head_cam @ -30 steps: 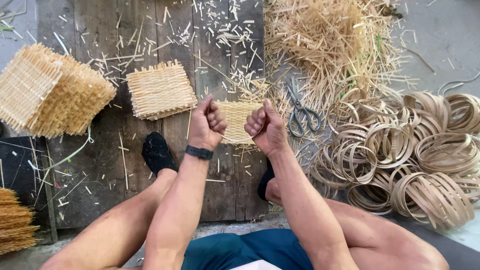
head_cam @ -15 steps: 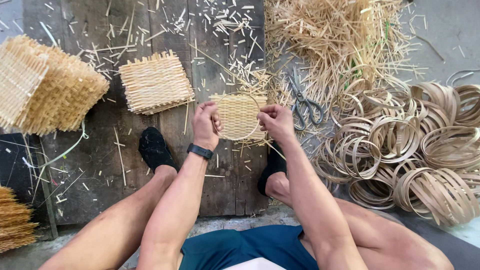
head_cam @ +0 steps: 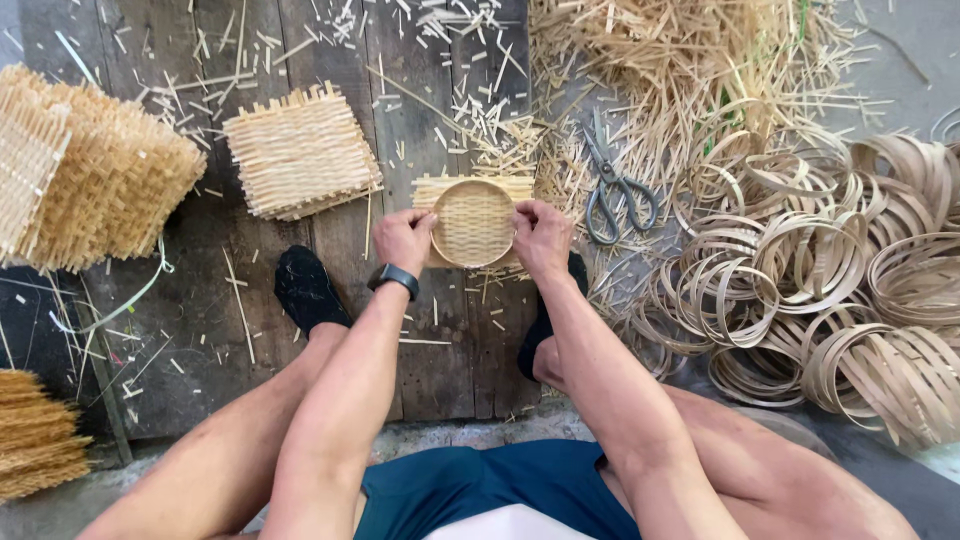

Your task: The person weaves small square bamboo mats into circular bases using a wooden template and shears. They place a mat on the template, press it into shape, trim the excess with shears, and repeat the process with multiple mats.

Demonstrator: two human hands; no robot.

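Fingers of both hands are curled round the rim of a small round woven tray (head_cam: 473,222) — the left hand (head_cam: 403,240) grips its left side, the right hand (head_cam: 541,238) its right, thumbs lying along the hoop. The tray sits in a square woven mat (head_cam: 430,190) whose corners and top edge stick out behind it, and the whole piece is held just above the wooden boards (head_cam: 200,330), near the middle of their width and between the person's two dark shoes (head_cam: 305,290).

To my eye the step in hand is seating the weave inside the hoop. Doing it well seems to call for even pressure from both sides, so the ring stays round and the weave sinks level rather than tilted — a lopsided squeeze could buckle the thin strips or let one side pop out. Working round the rim a little at a time looks safer than forcing one spot.

A stack of square mats (head_cam: 300,150) lies toward the far left of the boards, and a bigger pile of mats (head_cam: 95,175) leans at their left edge. Scissors (head_cam: 612,190) rest just past the right edge, close to the right hand, among loose straw offcuts (head_cam: 680,60). Coiled bamboo hoops (head_cam: 830,280) are heaped well off to the right.
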